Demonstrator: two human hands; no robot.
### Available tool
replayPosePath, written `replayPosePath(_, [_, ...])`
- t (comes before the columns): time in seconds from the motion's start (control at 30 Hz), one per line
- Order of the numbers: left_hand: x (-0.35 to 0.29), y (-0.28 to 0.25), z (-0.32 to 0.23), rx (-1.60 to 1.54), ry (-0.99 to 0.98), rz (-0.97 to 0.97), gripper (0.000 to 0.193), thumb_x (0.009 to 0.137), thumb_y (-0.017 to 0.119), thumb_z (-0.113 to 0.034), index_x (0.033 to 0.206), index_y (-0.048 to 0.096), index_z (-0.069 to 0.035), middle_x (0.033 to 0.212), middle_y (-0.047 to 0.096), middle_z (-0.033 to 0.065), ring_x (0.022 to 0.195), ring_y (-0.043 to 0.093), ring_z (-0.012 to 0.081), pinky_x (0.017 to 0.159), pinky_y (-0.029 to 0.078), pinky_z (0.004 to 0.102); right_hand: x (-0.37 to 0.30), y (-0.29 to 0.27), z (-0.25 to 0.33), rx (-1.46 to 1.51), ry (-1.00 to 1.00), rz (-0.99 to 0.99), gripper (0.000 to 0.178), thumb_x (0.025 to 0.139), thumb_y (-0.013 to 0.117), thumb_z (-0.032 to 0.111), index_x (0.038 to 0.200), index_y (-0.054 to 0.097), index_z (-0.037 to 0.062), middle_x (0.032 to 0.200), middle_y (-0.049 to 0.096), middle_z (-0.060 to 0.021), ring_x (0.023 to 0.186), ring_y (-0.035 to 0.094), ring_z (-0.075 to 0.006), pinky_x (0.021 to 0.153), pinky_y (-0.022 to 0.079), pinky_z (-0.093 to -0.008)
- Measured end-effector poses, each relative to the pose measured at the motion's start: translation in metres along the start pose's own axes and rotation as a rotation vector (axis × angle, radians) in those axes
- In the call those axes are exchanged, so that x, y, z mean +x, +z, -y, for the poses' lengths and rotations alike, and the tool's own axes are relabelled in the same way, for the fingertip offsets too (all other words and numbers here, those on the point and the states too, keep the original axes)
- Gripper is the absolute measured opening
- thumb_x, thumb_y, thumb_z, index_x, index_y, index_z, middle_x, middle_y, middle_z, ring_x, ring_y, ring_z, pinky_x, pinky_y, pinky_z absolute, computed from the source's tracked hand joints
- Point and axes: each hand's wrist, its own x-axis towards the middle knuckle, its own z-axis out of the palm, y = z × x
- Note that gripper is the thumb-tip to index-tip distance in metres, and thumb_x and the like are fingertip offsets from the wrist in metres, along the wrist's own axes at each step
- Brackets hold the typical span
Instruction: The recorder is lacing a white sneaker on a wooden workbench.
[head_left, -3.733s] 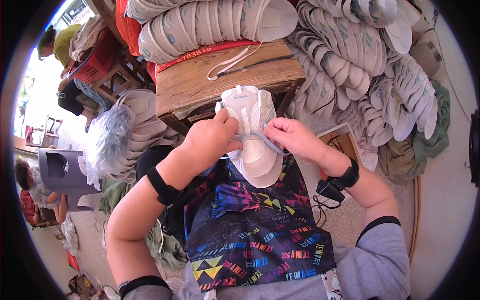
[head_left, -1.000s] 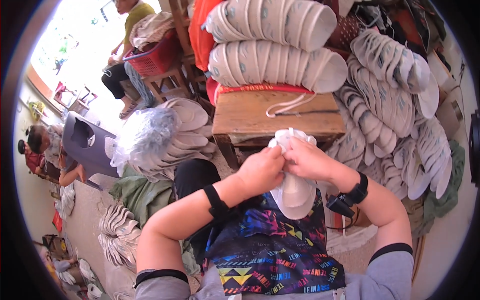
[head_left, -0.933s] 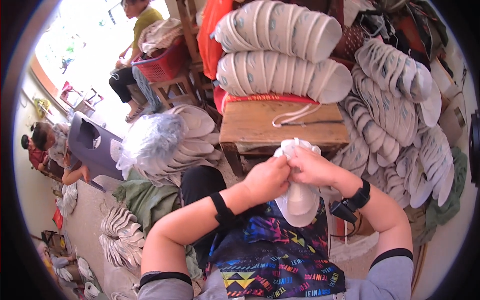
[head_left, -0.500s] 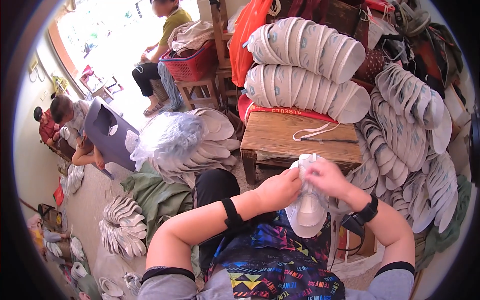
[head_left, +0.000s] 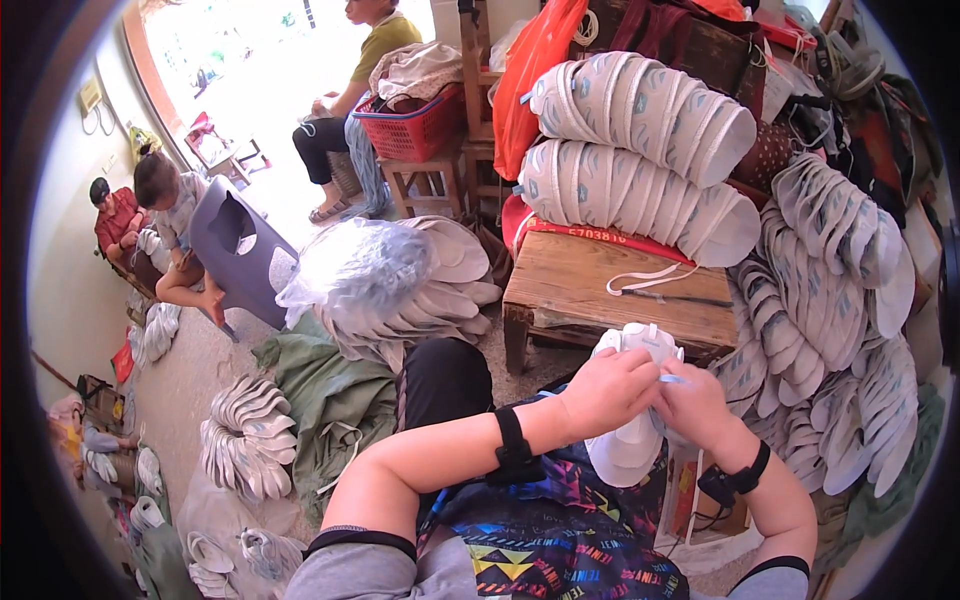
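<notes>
A white shoe (head_left: 622, 460), which looks unfinished, rests toe-down against my lap, with its other end near the wooden bench. My left hand (head_left: 612, 388) lies across its middle, fingers curled and closed; what they pinch is hidden. Close against it at the shoe's right edge, my right hand (head_left: 698, 410) is closed on a small light-blue strip (head_left: 675, 379). The two hands' fingertips nearly meet there. Both hands cover much of the shoe's opening.
Before me stands a wooden bench (head_left: 620, 285) bearing two stacked rows of nested shoe uppers (head_left: 640, 120) and a loose white lace (head_left: 640, 282). More uppers (head_left: 830, 270) pile up at right. A plastic-topped pile (head_left: 450, 310), a grey chair (head_left: 235, 250) and seated people are at left.
My left hand has moved right across the shoe, and my right hand has come down to its right edge. The light-blue strip now shows between them. The whole view has shifted slightly.
</notes>
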Motion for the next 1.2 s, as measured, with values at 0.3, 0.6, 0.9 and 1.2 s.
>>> replayPosePath(0.3, [-0.015,0.019,0.009,-0.208,-0.223,0.114,0.008,0.089,0.061,-0.016,0.096,0.061,-0.011,0.095,0.065,0.0066,0.091,0.062,0.027,0.078,0.042,0.0402,0.001,-0.028,-0.016,0.568,0.113,0.42,0.035,0.072,0.08,0.015,0.102,0.064,0.0048,0.102,0.052,-0.008,0.089,0.059,-0.0223,0.075,0.05,-0.0322])
replayPosePath(0.6, [-0.011,0.026,0.008,-0.065,-0.192,0.193,0.018,0.077,0.064,-0.008,0.092,0.067,-0.016,0.1,0.056,-0.0007,0.094,0.057,0.0195,0.078,0.04,0.0373,-0.003,-0.014,-0.017,0.472,0.052,0.307,0.039,0.064,0.084,0.014,0.088,0.056,0.0029,0.098,0.05,-0.0108,0.093,0.055,-0.0284,0.08,0.047,-0.0351])
replayPosePath(0.9, [0.003,0.018,0.02,-0.103,-0.221,0.348,0.027,0.077,0.068,-0.012,0.099,0.076,-0.026,0.101,0.052,0.0131,0.085,0.062,0.0326,0.078,0.051,0.043,-0.018,0.005,-0.027,0.524,-0.017,0.116,0.037,0.068,0.081,0.021,0.088,0.055,0.0052,0.1,0.051,-0.0117,0.096,0.055,-0.0326,0.08,0.047,-0.0404])
replayPosePath(1.2, [0.014,0.002,0.009,0.009,-0.136,0.518,0.029,0.083,0.069,-0.01,0.109,0.073,-0.022,0.098,0.048,0.0125,0.083,0.059,0.0315,0.077,0.05,0.04,-0.023,0.005,-0.028,0.566,0.097,0.162,0.034,0.07,0.079,0.018,0.089,0.055,0.0047,0.099,0.051,-0.0089,0.089,0.057,-0.0284,0.075,0.048,-0.0383])
